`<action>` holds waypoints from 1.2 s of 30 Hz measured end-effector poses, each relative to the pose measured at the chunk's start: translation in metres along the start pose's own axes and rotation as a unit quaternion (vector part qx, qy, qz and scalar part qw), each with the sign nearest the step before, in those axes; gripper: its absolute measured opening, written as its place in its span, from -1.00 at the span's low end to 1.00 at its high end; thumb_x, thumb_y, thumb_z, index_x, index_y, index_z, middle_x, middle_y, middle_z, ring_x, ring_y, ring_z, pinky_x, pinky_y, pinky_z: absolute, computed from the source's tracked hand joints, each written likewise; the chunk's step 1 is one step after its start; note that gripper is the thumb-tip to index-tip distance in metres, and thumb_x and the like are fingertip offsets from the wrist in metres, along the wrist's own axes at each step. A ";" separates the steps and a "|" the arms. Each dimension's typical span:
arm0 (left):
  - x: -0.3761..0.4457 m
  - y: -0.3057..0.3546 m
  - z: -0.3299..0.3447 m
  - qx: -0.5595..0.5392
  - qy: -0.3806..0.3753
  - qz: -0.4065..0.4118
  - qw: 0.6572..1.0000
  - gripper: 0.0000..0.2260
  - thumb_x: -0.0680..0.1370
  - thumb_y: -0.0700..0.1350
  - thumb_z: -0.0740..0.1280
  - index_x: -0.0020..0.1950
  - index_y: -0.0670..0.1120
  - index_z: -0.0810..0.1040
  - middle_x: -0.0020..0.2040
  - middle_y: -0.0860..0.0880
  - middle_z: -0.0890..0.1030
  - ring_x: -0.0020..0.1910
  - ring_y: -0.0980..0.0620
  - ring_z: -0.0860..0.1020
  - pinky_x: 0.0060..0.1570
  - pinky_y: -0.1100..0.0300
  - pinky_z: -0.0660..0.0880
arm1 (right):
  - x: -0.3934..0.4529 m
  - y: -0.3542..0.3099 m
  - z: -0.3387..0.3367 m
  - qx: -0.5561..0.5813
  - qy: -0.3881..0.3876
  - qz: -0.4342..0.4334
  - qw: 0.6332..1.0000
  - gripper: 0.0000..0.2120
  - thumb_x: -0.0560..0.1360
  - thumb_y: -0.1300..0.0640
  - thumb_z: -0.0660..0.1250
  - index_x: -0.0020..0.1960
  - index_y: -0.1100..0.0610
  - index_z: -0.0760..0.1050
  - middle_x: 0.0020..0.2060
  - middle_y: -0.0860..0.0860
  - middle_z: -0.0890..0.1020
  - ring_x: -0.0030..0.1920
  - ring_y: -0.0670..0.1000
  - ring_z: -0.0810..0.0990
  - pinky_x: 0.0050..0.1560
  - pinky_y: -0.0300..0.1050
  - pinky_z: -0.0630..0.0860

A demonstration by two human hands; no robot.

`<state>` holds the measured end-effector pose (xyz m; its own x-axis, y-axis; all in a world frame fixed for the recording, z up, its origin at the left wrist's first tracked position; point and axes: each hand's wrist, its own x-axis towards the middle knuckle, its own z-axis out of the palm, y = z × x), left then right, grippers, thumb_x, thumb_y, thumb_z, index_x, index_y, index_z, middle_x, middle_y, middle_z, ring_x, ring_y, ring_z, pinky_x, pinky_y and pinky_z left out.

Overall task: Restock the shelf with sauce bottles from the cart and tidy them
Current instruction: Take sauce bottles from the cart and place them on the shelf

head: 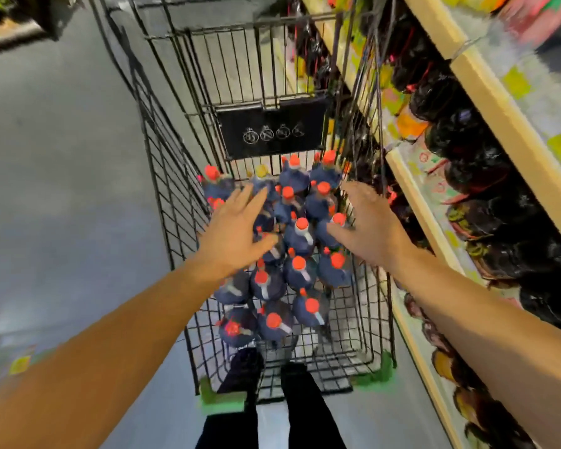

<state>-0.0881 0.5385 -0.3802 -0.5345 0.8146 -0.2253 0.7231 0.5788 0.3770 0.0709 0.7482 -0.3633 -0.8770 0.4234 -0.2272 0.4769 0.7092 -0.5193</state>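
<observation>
Both hands, my left hand (237, 228) and right hand (368, 222), hover spread and empty over the cart's (175, 176) bottles (300, 234); next I'd clamp two necks beneath my palms.

One head-worn wide-angle view looks steeply down and forward into a wire cart (182, 176) that fills the middle of the frame. Floor (55, 157) takes the left side, shelving (486, 102) runs down the right edge, bent by the lens. Both forearms enter from the lower corners, close to the camera.
</observation>
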 end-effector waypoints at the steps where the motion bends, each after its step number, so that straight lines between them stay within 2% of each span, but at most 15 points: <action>1: 0.015 -0.003 0.007 -0.001 -0.007 0.007 1.000 -0.21 0.50 0.18 0.35 0.58 -0.01 -0.01 0.58 -0.14 0.00 0.55 -0.16 0.00 0.50 -0.06 0.04 | 0.012 0.004 0.006 0.008 -0.001 0.000 1.000 -0.30 0.46 0.00 0.40 0.49 0.20 0.21 0.42 0.15 0.34 0.45 0.13 0.28 0.40 -0.11 0.20; 4: 0.060 -0.013 0.029 -0.003 -0.036 0.038 0.999 -0.20 0.50 0.15 0.35 0.58 0.05 -0.05 0.58 -0.12 0.02 0.56 -0.09 0.00 0.49 -0.05 0.10 | 0.049 0.020 0.027 0.007 -0.010 0.010 1.000 -0.29 0.48 0.02 0.38 0.51 0.22 0.17 0.46 0.14 0.30 0.47 0.11 0.25 0.42 -0.09 0.18; 9: 0.122 -0.020 0.058 0.000 -0.086 0.066 0.994 -0.26 0.52 0.04 0.37 0.58 0.05 0.01 0.57 -0.09 0.10 0.52 -0.10 0.13 0.42 -0.02 0.25 | 0.100 0.042 0.057 -0.009 -0.026 0.053 0.998 -0.29 0.49 -0.02 0.37 0.52 0.17 0.16 0.47 0.14 0.29 0.45 0.16 0.29 0.39 0.05 0.31; 12: 0.149 -0.027 0.069 0.029 -0.102 0.098 0.990 -0.31 0.51 -0.02 0.39 0.55 0.00 0.13 0.52 -0.14 0.23 0.46 -0.18 0.27 0.31 -0.05 0.35 | 0.120 0.049 0.070 -0.040 -0.042 0.069 0.996 -0.39 0.49 0.00 0.36 0.46 0.13 0.27 0.36 0.16 0.42 0.34 0.20 0.42 0.27 0.10 0.42; 15: 0.165 -0.034 0.077 0.051 -0.124 0.108 0.985 -0.44 0.51 -0.10 0.36 0.50 -0.02 0.29 0.38 -0.16 0.44 0.33 -0.20 0.40 0.21 -0.02 0.39 | 0.133 0.056 0.082 -0.059 -0.044 0.073 0.995 -0.56 0.47 0.05 0.37 0.31 0.12 0.41 0.15 0.18 0.56 0.17 0.25 0.52 0.13 0.13 0.50; 19: 0.176 -0.041 0.085 0.077 -0.148 0.117 0.979 -0.60 0.54 -0.09 0.31 0.39 -0.01 0.39 0.12 -0.19 0.57 0.12 -0.24 0.49 -0.06 -0.05 0.47 | 0.142 0.064 0.096 -0.061 -0.049 0.105 0.991 -0.61 0.48 0.08 0.38 0.26 0.08 0.41 0.06 0.20 0.60 0.11 0.27 0.53 0.03 0.10 0.52; 22: 0.181 -0.044 0.092 0.071 -0.143 0.136 0.978 -0.68 0.52 -0.08 0.33 0.27 -0.05 0.45 0.00 -0.15 0.59 0.00 -0.21 0.53 -0.18 0.00 0.46 | 0.144 0.072 0.107 -0.051 -0.033 0.136 0.989 -0.66 0.47 0.07 0.41 0.17 0.08 0.39 0.01 0.19 0.59 0.05 0.28 0.53 0.00 0.07 0.46; 25: 0.181 -0.047 0.095 0.049 -0.140 0.141 0.979 -0.71 0.50 -0.08 0.37 0.19 -0.08 0.45 -0.04 -0.15 0.60 -0.04 -0.21 0.53 -0.17 -0.08 0.48 | 0.142 0.074 0.112 -0.044 0.001 0.144 0.989 -0.71 0.45 0.11 0.42 0.11 0.10 0.43 -0.05 0.19 0.59 0.01 0.28 0.53 0.03 0.06 0.42; 27: 0.179 -0.048 0.093 0.035 -0.128 0.142 0.981 -0.72 0.49 -0.09 0.39 0.15 -0.09 0.46 -0.05 -0.15 0.60 -0.04 -0.22 0.53 -0.18 -0.08 0.48 | 0.138 0.071 0.107 -0.034 0.031 0.143 0.989 -0.74 0.43 0.17 0.42 0.08 0.13 0.48 -0.07 0.19 0.61 0.01 0.27 0.54 -0.03 0.02 0.43; 33: 0.156 -0.040 0.070 -0.028 -0.059 0.098 0.993 -0.73 0.45 -0.09 0.40 0.11 -0.07 0.47 -0.07 -0.14 0.60 -0.05 -0.22 0.52 -0.13 -0.08 0.48 | 0.115 0.039 0.066 0.023 0.081 0.165 0.983 -0.76 0.43 0.19 0.39 0.07 0.01 0.50 -0.06 0.13 0.65 0.02 0.23 0.57 0.01 0.02 0.50; 36: 0.137 -0.034 0.036 -0.058 -0.018 0.084 0.995 -0.74 0.43 -0.10 0.40 0.09 -0.04 0.50 -0.09 -0.08 0.62 -0.05 -0.17 0.53 -0.09 -0.01 0.47 | 0.095 0.011 0.033 0.067 0.123 0.156 0.978 -0.73 0.43 0.24 0.37 0.09 0.02 0.50 -0.12 0.05 0.63 -0.07 0.16 0.55 -0.12 -0.15 0.39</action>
<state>-0.1702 0.6319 -0.4561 -0.3926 0.9014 -0.1825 0.7443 0.4279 0.5127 -0.0086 0.7776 -0.4183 -0.6408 0.7426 -0.1949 0.6929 0.4501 -0.5634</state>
